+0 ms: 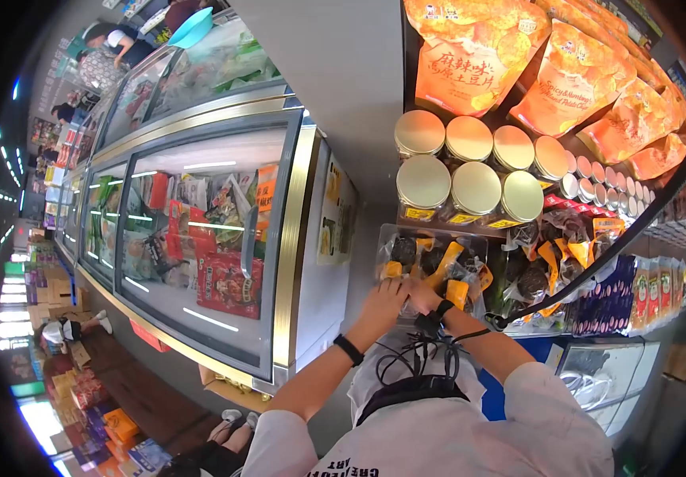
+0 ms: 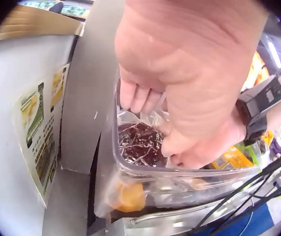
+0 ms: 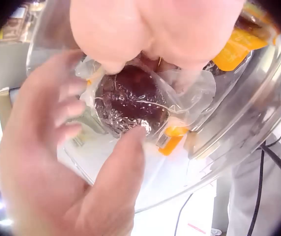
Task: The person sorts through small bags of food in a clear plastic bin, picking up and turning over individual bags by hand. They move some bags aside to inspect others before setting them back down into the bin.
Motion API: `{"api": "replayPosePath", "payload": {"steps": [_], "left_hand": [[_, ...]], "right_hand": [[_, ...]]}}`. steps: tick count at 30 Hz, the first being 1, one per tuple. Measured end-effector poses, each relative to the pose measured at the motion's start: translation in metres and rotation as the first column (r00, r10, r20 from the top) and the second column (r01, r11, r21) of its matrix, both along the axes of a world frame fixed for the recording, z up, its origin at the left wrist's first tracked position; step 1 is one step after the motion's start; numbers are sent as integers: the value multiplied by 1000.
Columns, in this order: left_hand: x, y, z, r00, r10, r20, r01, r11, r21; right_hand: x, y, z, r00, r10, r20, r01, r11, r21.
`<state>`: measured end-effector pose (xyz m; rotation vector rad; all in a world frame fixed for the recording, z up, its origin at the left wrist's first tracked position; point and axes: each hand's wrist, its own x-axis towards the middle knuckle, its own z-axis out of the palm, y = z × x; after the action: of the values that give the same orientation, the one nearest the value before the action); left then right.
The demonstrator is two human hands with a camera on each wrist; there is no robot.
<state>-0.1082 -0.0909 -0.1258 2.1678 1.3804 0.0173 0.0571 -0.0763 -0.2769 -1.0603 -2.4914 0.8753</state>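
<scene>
A dark round food item in clear film [image 2: 143, 142] [image 3: 130, 98] lies in a clear plastic bin [image 2: 194, 173]. My left hand [image 1: 387, 302] [image 2: 184, 64] [image 3: 47, 147] is beside it, thumb over its edge and fingers bent in a loose C, with a gap between them and the item in the right wrist view. From the other side my right hand [image 1: 422, 297] [image 2: 214, 147] [image 3: 155, 29] pinches the film at the item's upper edge. Its fingertips are partly hidden. Orange labels [image 1: 456, 292] [image 3: 172, 140] show on the packages.
Behind the bin are jars with pale lids [image 1: 474, 188] and orange chip bags [image 1: 478, 56]. A glass-door freezer [image 1: 200, 246] stands on the left, its side panel [image 1: 319, 262] near the bin. More packages [image 1: 530, 274] lie to the right. Black cables [image 1: 418, 350] hang below my wrists.
</scene>
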Motion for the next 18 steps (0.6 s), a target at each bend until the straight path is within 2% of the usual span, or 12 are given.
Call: {"api": "replayPosePath", "payload": {"steps": [2, 3, 5, 6, 8, 9, 10, 12, 13, 16, 17, 18], "left_hand": [[3, 15, -25, 994, -104, -23, 105, 919, 381], [5, 19, -34, 992, -122, -19, 120, 916, 382], [9, 22, -50, 991, -124, -56, 135, 946, 294], [11, 23, -53, 988, -144, -55, 154, 943, 294], [12, 24, -55, 959, -172, -225, 215, 959, 184], [13, 25, -53, 957, -187, -223, 230, 956, 184], [12, 27, -52, 941, -226, -252, 274, 946, 174], [12, 33, -45, 918, -278, -283, 334, 927, 170], [12, 35, -42, 922, -287, -259, 329, 935, 136], [8, 35, -33, 921, -312, -234, 341, 935, 95], [5, 35, -30, 920, -318, -230, 345, 935, 88], [3, 34, -22, 917, -323, -235, 351, 933, 86]], "right_hand": [[-2, 9, 2, 989, -146, 24, 144, 915, -376], [-4, 12, 11, 986, -163, 28, 162, 913, -375], [-4, 14, 31, 806, -586, 79, 461, 538, -706], [1, 18, 37, 794, -602, 80, 472, 528, -706], [15, 29, 47, 892, -400, 211, 444, 681, -583], [24, 33, 52, 833, -502, 233, 527, 591, -611], [31, 35, 57, 825, -514, 234, 537, 585, -608], [43, 43, 68, 648, -748, 142, 754, 606, -251], [51, 54, 72, 644, -743, 184, 746, 555, -369], [52, 67, 56, 527, -803, 280, 824, 401, -400], [53, 72, 32, 521, -808, 276, 825, 395, -404], [57, 78, -3, 638, -636, 434, 769, 549, -327]]}}
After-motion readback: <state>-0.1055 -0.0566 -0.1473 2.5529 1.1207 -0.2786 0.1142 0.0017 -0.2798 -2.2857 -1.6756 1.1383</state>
